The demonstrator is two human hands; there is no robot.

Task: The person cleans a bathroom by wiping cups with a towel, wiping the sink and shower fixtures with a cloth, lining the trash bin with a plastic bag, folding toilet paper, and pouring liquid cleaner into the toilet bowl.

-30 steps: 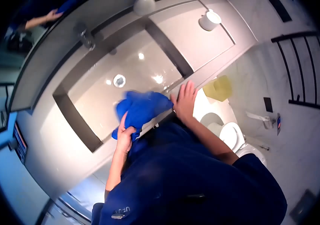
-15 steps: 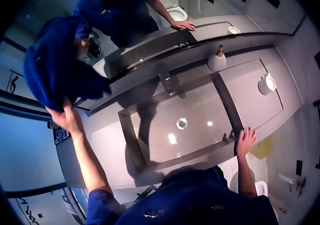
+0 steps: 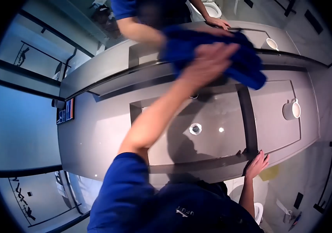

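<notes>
A blue cloth [image 3: 251, 72] is spread under my left hand [image 3: 208, 62] and lies against the lower part of the mirror [image 3: 92, 70]. That hand is flat on the cloth with its fingers stretched, a little blurred by motion. My left forearm crosses over the sink [image 3: 247, 120]. On the counter's front edge, by the sink's right front corner, my right hand [image 3: 257, 165] rests with fingers apart and nothing in it. The faucet [image 3: 194, 96] is mostly hidden behind my left arm, and the soap dispenser is out of sight behind the cloth.
A white mug [image 3: 291, 110] stands on the right part of the counter [image 3: 100, 136]. Shallow water covers the basin around the drain [image 3: 195, 129]. A small dark box with coloured stripes [image 3: 67, 111] is at the counter's left end. A toilet [image 3: 257, 211] is below.
My left hand has swept the blue cloth from the mirror's left side across to the right, above the faucet and dispenser area. My right hand stays on the counter edge.
</notes>
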